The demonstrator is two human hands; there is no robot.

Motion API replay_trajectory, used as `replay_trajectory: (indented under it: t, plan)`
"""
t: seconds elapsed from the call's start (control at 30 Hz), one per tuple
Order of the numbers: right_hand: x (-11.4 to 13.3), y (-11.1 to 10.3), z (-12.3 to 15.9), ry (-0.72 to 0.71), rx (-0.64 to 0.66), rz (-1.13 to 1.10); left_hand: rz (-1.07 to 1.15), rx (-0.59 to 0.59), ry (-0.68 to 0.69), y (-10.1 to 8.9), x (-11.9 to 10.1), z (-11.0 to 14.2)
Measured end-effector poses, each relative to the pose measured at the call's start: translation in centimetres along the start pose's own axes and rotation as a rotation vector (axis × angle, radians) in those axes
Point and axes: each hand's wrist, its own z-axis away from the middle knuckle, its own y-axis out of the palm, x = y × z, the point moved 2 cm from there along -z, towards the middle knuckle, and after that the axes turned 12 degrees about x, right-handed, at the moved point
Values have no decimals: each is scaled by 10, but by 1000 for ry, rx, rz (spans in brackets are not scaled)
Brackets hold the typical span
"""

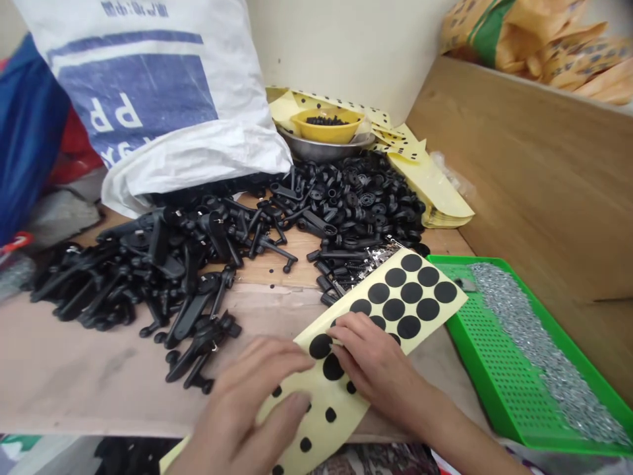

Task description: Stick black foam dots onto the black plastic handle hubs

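A yellow backing sheet [395, 303] with several round black stickers lies at the table's front edge. My left hand [252, 409] rests on its near end, fingers bent, thumb pressing the sheet down. My right hand [376, 369] lies over the middle of the sheet, its fingertips pinched at one black sticker [320, 346]. Just left of the hands lie black plastic handle parts [198, 330].
A big pile of black handles [148, 264] and round black parts [361, 198] covers the table. A white woven sack [163, 99] stands behind. A yellow bowl [326, 128] sits in a metal basin. Green perforated tray [499, 376] with small metal pieces at right. Used yellow sheets [435, 191] lie by the wooden wall.
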Motion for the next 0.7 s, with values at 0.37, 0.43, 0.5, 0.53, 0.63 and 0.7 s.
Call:
replay_trajectory:
  t: [0.37, 0.43, 0.5, 0.53, 0.63, 0.7]
  plan:
    - [6, 18, 1, 7, -26, 187, -470, 163, 38, 57, 9, -23]
    - [9, 17, 4, -5, -26, 145, -488, 147, 48, 57, 9, -20]
    - [9, 12, 4, -12, -45, 94, -500, 137, 52, 56, 8, -18]
    - [8, 9, 4, -10, -63, 65, -504, 139, 47, 57, 8, -18]
    - [0, -6, -1, 11, -110, 36, -484, 157, 15, 57, 8, -19]
    - [-8, -15, -5, 40, -120, 109, -442, 164, -12, 56, 9, -24]
